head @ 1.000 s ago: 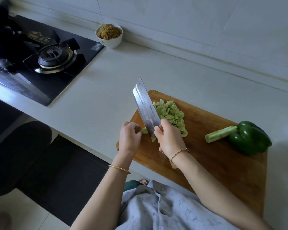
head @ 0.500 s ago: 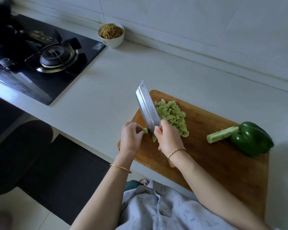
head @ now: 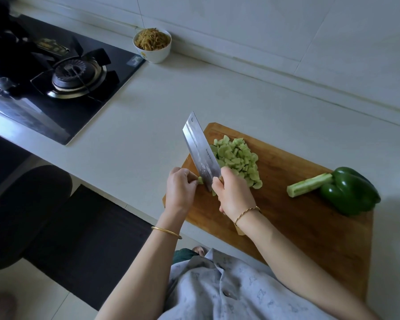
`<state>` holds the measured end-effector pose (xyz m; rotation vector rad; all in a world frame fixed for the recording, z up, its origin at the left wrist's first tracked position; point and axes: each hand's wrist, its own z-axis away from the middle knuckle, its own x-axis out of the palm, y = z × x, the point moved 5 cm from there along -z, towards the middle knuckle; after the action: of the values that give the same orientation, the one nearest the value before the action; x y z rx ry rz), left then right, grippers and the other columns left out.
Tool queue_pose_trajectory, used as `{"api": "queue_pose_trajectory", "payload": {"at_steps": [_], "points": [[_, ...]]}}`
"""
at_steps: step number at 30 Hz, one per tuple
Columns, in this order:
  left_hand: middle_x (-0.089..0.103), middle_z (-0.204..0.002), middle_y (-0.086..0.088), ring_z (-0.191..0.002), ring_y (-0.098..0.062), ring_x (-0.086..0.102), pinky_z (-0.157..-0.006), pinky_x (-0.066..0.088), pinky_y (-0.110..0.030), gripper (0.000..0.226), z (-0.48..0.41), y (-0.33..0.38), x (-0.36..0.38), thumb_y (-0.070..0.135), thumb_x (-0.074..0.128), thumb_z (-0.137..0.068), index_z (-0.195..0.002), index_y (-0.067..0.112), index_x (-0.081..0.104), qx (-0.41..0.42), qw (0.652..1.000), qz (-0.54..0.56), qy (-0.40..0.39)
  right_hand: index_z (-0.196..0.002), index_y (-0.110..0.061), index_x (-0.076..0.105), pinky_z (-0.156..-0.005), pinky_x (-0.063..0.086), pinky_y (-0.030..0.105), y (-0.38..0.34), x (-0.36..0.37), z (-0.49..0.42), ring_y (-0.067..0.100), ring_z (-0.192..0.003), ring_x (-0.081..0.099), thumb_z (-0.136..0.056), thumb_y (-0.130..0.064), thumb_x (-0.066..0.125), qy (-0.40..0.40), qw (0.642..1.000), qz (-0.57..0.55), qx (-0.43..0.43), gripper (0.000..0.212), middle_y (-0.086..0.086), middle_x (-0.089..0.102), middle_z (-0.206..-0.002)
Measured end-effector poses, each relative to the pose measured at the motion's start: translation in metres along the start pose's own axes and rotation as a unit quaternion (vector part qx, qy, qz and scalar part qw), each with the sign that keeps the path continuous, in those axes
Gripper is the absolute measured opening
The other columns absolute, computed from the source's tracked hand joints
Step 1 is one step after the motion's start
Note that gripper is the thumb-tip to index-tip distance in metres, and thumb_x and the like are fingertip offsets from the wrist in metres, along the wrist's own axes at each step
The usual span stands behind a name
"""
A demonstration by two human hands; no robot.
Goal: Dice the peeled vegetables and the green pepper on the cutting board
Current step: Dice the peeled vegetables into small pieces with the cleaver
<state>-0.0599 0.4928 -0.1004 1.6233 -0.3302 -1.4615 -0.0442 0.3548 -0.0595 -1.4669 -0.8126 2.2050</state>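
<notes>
On the board (head: 310,222), the pepper (head: 349,192) sits far right with a peeled stick (head: 310,188) touching it, long axis pointing leftward toward the nearer right hand (head: 234,195), which is wrapped round the knife (head: 201,153), while the left hand (head: 180,188) pinches a stub (head: 200,180) just left of the blade.

The cleaver (head: 201,153) in the right hand (head: 234,195) is chopping closer to the left hand (head: 180,190), and the green stub (head: 200,180) pinched there is getting shorter at the left edge of the cutting board (head: 310,227)
</notes>
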Motion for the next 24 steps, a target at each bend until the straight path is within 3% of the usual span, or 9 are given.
{"api": "queue_pose_trajectory", "payload": {"at_steps": [2,5,12,16,20,24], "points": [[0.055,-0.089,-0.005,-0.072,-0.005,0.046,-0.059,0.037,-0.008,0.012,0.0,0.0,0.0,0.003,0.069,-0.081,-0.071,0.009,0.067,0.0,1.0,0.001,-0.002,-0.092,-0.01,0.044,-0.063,0.056,0.05,-0.002,0.003,-0.001,0.032,-0.067,0.063,-0.101,-0.027,0.04,-0.007,1.0,0.011,0.006,0.02,0.012,0.061,-0.08],[0.055,-0.089,-0.005,-0.072,-0.005,0.047,-0.059,0.037,-0.007,0.011,0.0,0.0,-0.001,0.004,0.07,-0.081,-0.071,0.009,0.067,-0.003,1.0,0.004,-0.004,-0.091,-0.01,0.044,-0.063,0.057,0.049,-0.002,0.004,-0.003,0.03,-0.066,0.065,-0.102,-0.027,0.04,-0.009,1.0,0.01,0.011,0.02,0.011,0.061,-0.08],[0.053,-0.092,-0.005,-0.079,-0.011,0.048,-0.061,0.037,-0.005,0.013,0.0,-0.001,-0.003,0.002,0.07,-0.08,-0.07,0.009,0.065,-0.008,1.0,0.006,-0.002,-0.091,-0.004,0.045,-0.04,0.047,0.028,0.001,-0.006,0.001,0.018,-0.044,0.052,-0.101,-0.026,0.041,0.001,0.999,-0.048,0.004,0.025,0.005,0.052,-0.067],[0.052,-0.092,-0.006,-0.079,-0.009,0.045,-0.064,0.034,0.001,0.012,0.0,0.0,-0.004,-0.002,0.068,-0.079,-0.071,0.007,0.067,-0.005,1.0,0.0,0.0,-0.088,-0.005,0.043,-0.045,0.052,0.039,-0.002,-0.004,0.004,0.021,-0.041,0.052,-0.101,-0.025,0.041,0.002,0.999,-0.038,-0.014,0.024,0.005,0.051,-0.064],[0.052,-0.091,-0.006,-0.078,-0.006,0.043,-0.064,0.035,0.001,0.013,0.0,0.001,-0.004,-0.002,0.068,-0.079,-0.071,0.008,0.067,-0.001,1.0,0.004,0.003,-0.092,-0.005,0.044,-0.046,0.054,0.04,-0.001,-0.003,0.004,0.022,-0.044,0.054,-0.101,-0.025,0.041,0.004,1.0,-0.02,-0.01,0.023,0.006,0.053,-0.066],[0.051,-0.092,-0.006,-0.075,-0.001,0.043,-0.064,0.036,-0.001,0.011,0.001,0.001,-0.004,0.001,0.07,-0.08,-0.071,0.008,0.068,0.0,1.0,0.009,0.003,-0.09,-0.008,0.044,-0.058,0.056,0.048,-0.002,0.002,0.001,0.032,-0.061,0.062,-0.101,-0.026,0.041,0.003,1.0,0.0,-0.009,0.021,0.011,0.059,-0.075]]}}
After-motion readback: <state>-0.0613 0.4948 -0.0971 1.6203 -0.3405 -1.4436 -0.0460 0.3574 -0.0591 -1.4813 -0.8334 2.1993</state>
